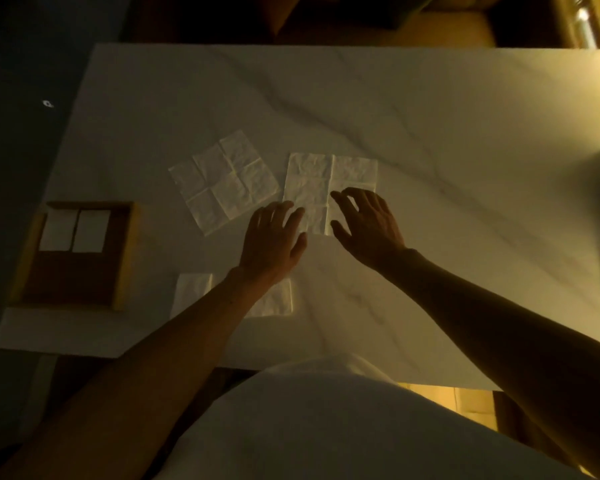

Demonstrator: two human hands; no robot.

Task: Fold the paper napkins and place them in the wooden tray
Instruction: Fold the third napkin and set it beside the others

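Item: napkin-folding, step in progress, dim warm light.

- Surface (430, 133): pale, marble-veined, fills most of the frame.
- Wooden tray (127, 258): left of frame, near the surface's edge. Two folded napkins (73, 230) lie side by side in its upper part; its lower part shows bare wood.
- Centre napkin (309, 178): flat and creased, mid-frame, the piece now being worked.
- Left hand (272, 240): fingers straight and together, tips at the napkin's lower left edge, holding nothing.
- Right hand (369, 225): arched wide over the lower right part, thumb well apart from the fingers (contact with the paper cannot be told).
- Spread napkin (224, 181): fully unfolded, tilted, just left of the centre one.
- Near napkin (193, 294): lower centre, partly hidden beneath the left forearm.

Step, as judged: start of a fold on the centre napkin. The next move calls for pinching one edge, carrying it across onto the opposite edge, and pressing the crease while the other hand steadies the paper. Three napkins remain outside the tray.
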